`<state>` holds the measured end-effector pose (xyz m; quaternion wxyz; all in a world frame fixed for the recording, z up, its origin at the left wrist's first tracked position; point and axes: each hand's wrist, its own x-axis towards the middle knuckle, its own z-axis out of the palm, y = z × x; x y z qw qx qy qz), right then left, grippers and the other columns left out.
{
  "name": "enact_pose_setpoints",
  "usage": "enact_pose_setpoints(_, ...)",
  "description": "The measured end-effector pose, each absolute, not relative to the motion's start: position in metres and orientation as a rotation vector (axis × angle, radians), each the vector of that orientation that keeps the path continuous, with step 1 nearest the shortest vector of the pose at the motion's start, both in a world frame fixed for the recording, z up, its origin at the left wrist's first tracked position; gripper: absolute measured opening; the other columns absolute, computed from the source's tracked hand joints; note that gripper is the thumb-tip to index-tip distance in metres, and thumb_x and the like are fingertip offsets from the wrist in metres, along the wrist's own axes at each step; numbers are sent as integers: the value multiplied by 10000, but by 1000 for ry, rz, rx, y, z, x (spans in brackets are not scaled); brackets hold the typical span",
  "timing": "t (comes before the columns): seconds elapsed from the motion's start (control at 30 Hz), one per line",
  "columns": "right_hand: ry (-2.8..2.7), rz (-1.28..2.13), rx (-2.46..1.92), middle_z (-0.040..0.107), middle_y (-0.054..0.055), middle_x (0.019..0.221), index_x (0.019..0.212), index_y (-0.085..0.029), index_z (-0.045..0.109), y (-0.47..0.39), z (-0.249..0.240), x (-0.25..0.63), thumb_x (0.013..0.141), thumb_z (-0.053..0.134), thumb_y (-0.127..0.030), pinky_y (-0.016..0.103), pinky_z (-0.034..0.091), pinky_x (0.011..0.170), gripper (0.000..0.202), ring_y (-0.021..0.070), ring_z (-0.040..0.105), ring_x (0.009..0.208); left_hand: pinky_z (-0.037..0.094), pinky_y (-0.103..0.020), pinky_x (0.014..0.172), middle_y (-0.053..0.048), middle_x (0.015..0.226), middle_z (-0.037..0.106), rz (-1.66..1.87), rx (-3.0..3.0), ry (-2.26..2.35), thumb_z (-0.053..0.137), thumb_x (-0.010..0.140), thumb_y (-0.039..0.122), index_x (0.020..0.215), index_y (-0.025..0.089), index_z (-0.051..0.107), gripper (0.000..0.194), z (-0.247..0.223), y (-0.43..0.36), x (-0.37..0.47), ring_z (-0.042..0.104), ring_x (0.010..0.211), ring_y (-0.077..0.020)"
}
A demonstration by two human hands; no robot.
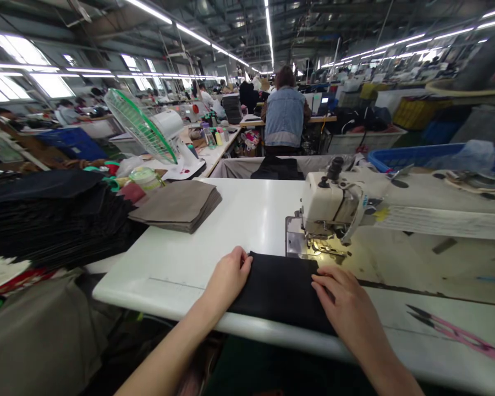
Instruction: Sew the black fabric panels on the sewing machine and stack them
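Observation:
A black fabric panel (pixel 284 291) lies on the white sewing table (pixel 165 258), its near part hanging over the front edge. My left hand (pixel 233 275) pinches the panel's far left corner between thumb and fingers. At the far right corner, my right hand (pixel 342 297) holds the fabric's edge with its fingertips. Just beyond the panel's far edge stands the cream sewing machine (pixel 325 203), its lit needle area and presser foot (pixel 325 248) apart from the cloth. Pink-handled scissors (pixel 457 333) rest to the right of my right hand.
Grey-brown fabric pieces (pixel 177 202) are stacked at the table's back left, beside a tall pile of black fabric (pixel 45 214). Behind them stands a green-rimmed fan (pixel 148 129). A blue basket (pixel 421 155) sits behind the machine. A person in a denim vest (pixel 286 115) sits ahead.

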<state>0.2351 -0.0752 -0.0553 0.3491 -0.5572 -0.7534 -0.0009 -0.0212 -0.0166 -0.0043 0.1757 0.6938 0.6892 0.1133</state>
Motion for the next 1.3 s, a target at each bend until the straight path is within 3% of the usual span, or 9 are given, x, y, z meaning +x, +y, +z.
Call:
enact_pose_setpoints(0.23, -1978, 1, -1470, 698, 115, 1013, 944, -181, 733, -76, -53, 235, 979, 510, -227, 474, 567, 877, 230, 275, 658, 958, 471, -311, 689, -67, 839, 708, 168, 2064, 1993, 521, 997, 237, 958, 172, 611, 118, -6, -20, -19, 688, 796, -238)
enact_pose_setpoints(0.33, -2023, 0, -1393, 686, 135, 1175, 1073, -176, 722, -72, -54, 235, 964, 458, -143, 494, 553, 958, 287, 284, 639, 1101, 520, -355, 732, -115, 1057, 697, 213, 2328, 1983, 531, 976, 209, 1132, 172, 614, 181, -5, -21, -23, 682, 912, -267)
enact_pose_setpoints(0.4, -2107, 51, -1292, 665, 125, 1280, 1178, -178, 696, -67, -54, 231, 926, 371, -41, 463, 547, 1002, 433, 254, 620, 1189, 532, -389, 856, -125, 1235, 646, 270, 2641, 1707, 529, 946, 127, 1184, 194, 621, 264, -2, -18, -26, 640, 1066, -273)
enact_pose_setpoints(0.5, -2171, 135, -1303, 692, 116, 1262, 1192, -177, 700, -62, -53, 215, 893, 332, 1, 434, 558, 1004, 507, 231, 650, 1163, 530, -379, 939, -106, 1194, 677, 164, 2842, 1254, 498, 918, 50, 1105, 189, 677, 293, -2, -18, -20, 631, 1078, -249)
enact_pose_setpoints(0.6, -2108, 115, -1473, 668, 163, 1299, 1247, -125, 675, -65, -52, 194, 953, 442, -135, 488, 531, 1041, 375, 296, 630, 1200, 529, -406, 977, -143, 1224, 684, 187, 2796, 1371, 496, 958, 143, 1236, 140, 643, 315, -14, -30, -5, 637, 1126, -273)
enact_pose_setpoints(0.8, -2083, 32, -1479, 553, 139, 1463, 1412, -130, 545, -91, -63, 199, 971, 465, -164, 480, 481, 1106, 449, 281, 508, 1364, 335, -559, 1164, -182, 1601, 348, 385, 2901, 1453, 470, 1002, 470, 1514, 133, 410, 616, -47, -58, -2, 320, 1483, -345)
enact_pose_setpoints(0.97, -2119, 2, -1420, 616, 131, 1395, 1331, -146, 614, -103, -63, 234, 977, 505, -205, 470, 510, 1074, 375, 273, 577, 1288, 302, -597, 1170, -203, 1596, 344, 349, 2798, 1511, 523, 964, 462, 1481, 110, 459, 629, -40, -53, 2, 300, 1486, -381)
enact_pose_setpoints(1.13, -2117, 41, -1424, 657, 135, 1331, 1287, -159, 643, -83, -57, 241, 940, 552, -181, 495, 510, 1062, 359, 285, 605, 1239, 254, -543, 1210, -118, 1627, 310, 240, 2820, 1094, 496, 993, 464, 1543, 191, 365, 628, -24, -31, 31, 253, 1517, -297)
enact_pose_setpoints(1.3, -2079, 81, -1428, 665, 147, 1300, 1252, -155, 657, -60, -53, 240, 927, 578, -177, 513, 503, 1061, 335, 284, 601, 1229, 219, -563, 1211, -135, 1624, 306, 183, 2815, 977, 499, 991, 494, 1551, 191, 347, 655, -20, -1, 36, 259, 1514, -296)
